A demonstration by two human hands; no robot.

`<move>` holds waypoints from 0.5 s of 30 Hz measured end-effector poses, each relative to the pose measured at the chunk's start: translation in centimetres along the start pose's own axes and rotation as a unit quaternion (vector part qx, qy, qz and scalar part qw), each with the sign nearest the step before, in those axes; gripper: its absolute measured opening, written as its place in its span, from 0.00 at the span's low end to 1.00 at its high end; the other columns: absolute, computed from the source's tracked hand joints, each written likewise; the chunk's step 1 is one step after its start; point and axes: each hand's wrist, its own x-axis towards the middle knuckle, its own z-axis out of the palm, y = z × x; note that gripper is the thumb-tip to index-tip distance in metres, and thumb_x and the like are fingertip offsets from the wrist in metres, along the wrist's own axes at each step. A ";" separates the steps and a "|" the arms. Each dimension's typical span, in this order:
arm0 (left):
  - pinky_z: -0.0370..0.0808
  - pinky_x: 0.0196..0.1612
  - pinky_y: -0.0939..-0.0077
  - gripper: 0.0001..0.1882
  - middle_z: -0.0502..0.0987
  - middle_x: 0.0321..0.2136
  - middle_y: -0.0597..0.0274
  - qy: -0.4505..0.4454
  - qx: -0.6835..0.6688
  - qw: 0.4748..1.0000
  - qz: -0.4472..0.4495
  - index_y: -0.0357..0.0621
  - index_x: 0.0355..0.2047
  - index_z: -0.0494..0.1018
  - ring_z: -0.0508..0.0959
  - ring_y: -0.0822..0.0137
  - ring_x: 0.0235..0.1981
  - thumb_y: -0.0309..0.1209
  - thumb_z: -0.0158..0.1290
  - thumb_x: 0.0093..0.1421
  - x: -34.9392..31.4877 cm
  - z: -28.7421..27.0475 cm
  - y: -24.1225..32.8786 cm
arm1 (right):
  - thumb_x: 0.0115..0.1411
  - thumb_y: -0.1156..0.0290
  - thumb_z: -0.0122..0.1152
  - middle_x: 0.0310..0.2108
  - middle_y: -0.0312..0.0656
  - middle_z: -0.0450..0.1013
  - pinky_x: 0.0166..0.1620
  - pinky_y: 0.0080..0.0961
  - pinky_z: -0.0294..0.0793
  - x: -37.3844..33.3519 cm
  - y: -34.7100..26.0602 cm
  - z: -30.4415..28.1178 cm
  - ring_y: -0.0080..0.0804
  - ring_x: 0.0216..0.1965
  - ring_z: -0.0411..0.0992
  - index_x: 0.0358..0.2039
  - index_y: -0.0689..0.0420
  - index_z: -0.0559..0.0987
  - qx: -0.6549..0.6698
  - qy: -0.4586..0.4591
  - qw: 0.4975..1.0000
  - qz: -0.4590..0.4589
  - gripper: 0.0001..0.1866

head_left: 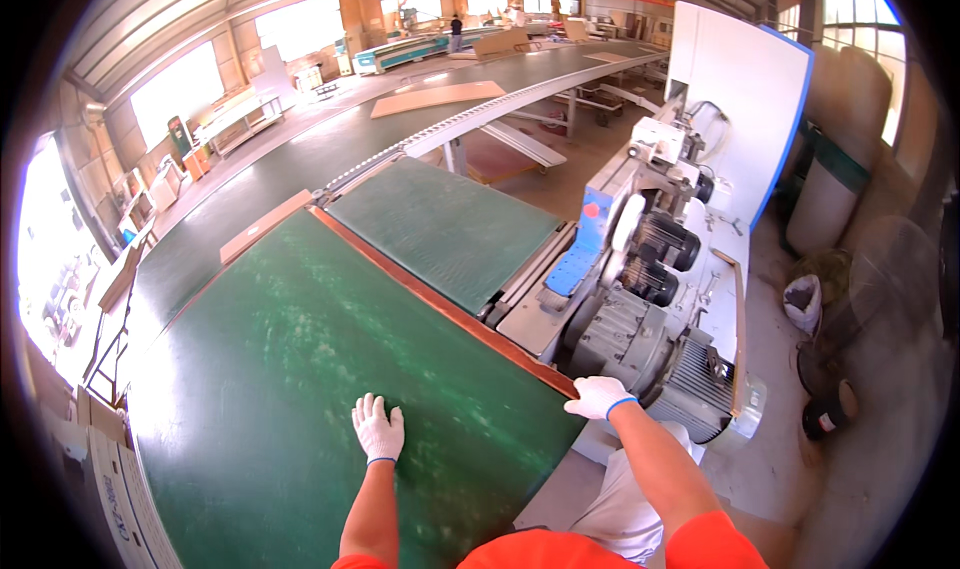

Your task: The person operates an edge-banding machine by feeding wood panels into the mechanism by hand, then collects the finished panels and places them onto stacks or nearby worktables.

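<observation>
My left hand, in a white knit glove with a blue cuff, lies flat on a broad green surface with pale scuffs; its fingers are spread. A long, narrow reddish-brown strip runs along the right edge of that surface, beside the machine. At the strip's near end, my right hand is closed, gloved the same way. Its fingers bend over the end of the strip, and their tips are partly hidden.
An edge machine with grey motors and a blue guard stands close on the right. Beyond the strip lies a smaller green belt. Flat panels rest on the dark conveyor. Far off, a person stands.
</observation>
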 end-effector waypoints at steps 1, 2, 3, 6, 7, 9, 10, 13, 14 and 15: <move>0.58 0.73 0.46 0.25 0.72 0.62 0.46 0.001 0.004 1.000 0.005 0.36 0.53 0.76 0.66 0.43 0.68 0.40 0.60 0.61 0.0 0.0 0.0 | 0.59 0.46 0.56 0.47 0.56 0.82 0.51 0.46 0.80 -0.2 -0.2 -0.3 0.52 0.49 0.81 0.48 0.62 0.82 -0.002 -0.005 1.000 0.002 0.31; 0.58 0.72 0.45 0.25 0.72 0.62 0.46 0.002 0.003 1.000 0.005 0.36 0.53 0.76 0.66 0.43 0.67 0.39 0.59 0.61 0.0 -0.1 0.1 | 0.59 0.46 0.56 0.46 0.56 0.82 0.51 0.46 0.80 -0.3 -0.2 -0.5 0.52 0.49 0.81 0.48 0.62 0.82 0.000 -0.004 1.000 0.002 0.31; 0.58 0.72 0.45 0.25 0.72 0.63 0.46 0.001 0.000 1.000 0.004 0.36 0.53 0.76 0.66 0.43 0.67 0.39 0.59 0.61 0.1 0.0 0.2 | 0.59 0.46 0.56 0.46 0.56 0.82 0.51 0.46 0.80 -0.4 -0.1 -0.5 0.52 0.49 0.81 0.48 0.62 0.82 0.001 -0.003 1.000 0.002 0.31; 0.58 0.73 0.45 0.25 0.72 0.63 0.46 -0.004 -0.005 1.000 0.006 0.36 0.54 0.75 0.66 0.43 0.67 0.39 0.59 0.61 0.3 0.1 0.9 | 0.59 0.47 0.56 0.47 0.56 0.81 0.51 0.47 0.80 -0.7 0.3 -0.7 0.53 0.49 0.81 0.48 0.63 0.82 0.005 -0.009 1.000 0.006 0.31; 0.58 0.73 0.45 0.25 0.72 0.63 0.46 -0.007 -0.007 1.000 0.005 0.36 0.54 0.75 0.66 0.43 0.68 0.39 0.59 0.61 0.3 0.1 1.2 | 0.59 0.47 0.56 0.47 0.56 0.81 0.51 0.47 0.80 -0.6 0.5 -0.6 0.53 0.49 0.81 0.48 0.63 0.82 0.005 -0.007 1.000 0.005 0.30; 0.57 0.73 0.46 0.25 0.71 0.63 0.46 -0.017 -0.007 1.000 0.004 0.36 0.54 0.75 0.65 0.43 0.68 0.39 0.59 0.62 0.3 -0.1 1.5 | 0.59 0.48 0.57 0.48 0.56 0.81 0.50 0.47 0.80 -0.7 0.6 -0.7 0.53 0.49 0.81 0.48 0.63 0.82 0.011 -0.005 1.000 0.004 0.30; 0.57 0.73 0.46 0.25 0.71 0.63 0.46 -0.020 -0.006 1.000 0.004 0.36 0.54 0.75 0.65 0.43 0.68 0.39 0.59 0.62 0.3 0.0 1.6 | 0.59 0.48 0.57 0.48 0.56 0.81 0.50 0.47 0.80 -0.6 0.7 -0.6 0.53 0.49 0.81 0.48 0.63 0.82 0.009 0.000 1.000 0.004 0.30; 0.57 0.73 0.46 0.25 0.72 0.63 0.46 -0.019 0.002 1.000 -0.008 0.36 0.54 0.75 0.65 0.42 0.68 0.40 0.59 0.62 0.2 -0.8 1.4 | 0.59 0.46 0.58 0.47 0.56 0.81 0.51 0.49 0.80 0.8 0.6 0.2 0.54 0.48 0.81 0.48 0.63 0.82 -0.003 -0.009 1.000 0.000 0.31; 0.58 0.72 0.47 0.24 0.73 0.61 0.45 -0.004 -0.002 1.000 0.002 0.36 0.53 0.76 0.66 0.43 0.67 0.40 0.59 0.61 0.0 -0.6 1.8 | 0.59 0.46 0.58 0.47 0.56 0.81 0.51 0.49 0.80 0.6 1.0 0.5 0.54 0.48 0.81 0.48 0.62 0.82 0.002 -0.001 1.000 0.005 0.31; 0.59 0.72 0.47 0.24 0.73 0.60 0.45 -0.004 -0.010 1.000 0.007 0.36 0.52 0.76 0.66 0.43 0.67 0.40 0.59 0.60 0.1 -1.4 2.0 | 0.59 0.45 0.58 0.47 0.56 0.81 0.51 0.49 0.80 0.6 0.9 0.7 0.54 0.49 0.80 0.48 0.62 0.82 0.005 0.005 1.000 -0.007 0.31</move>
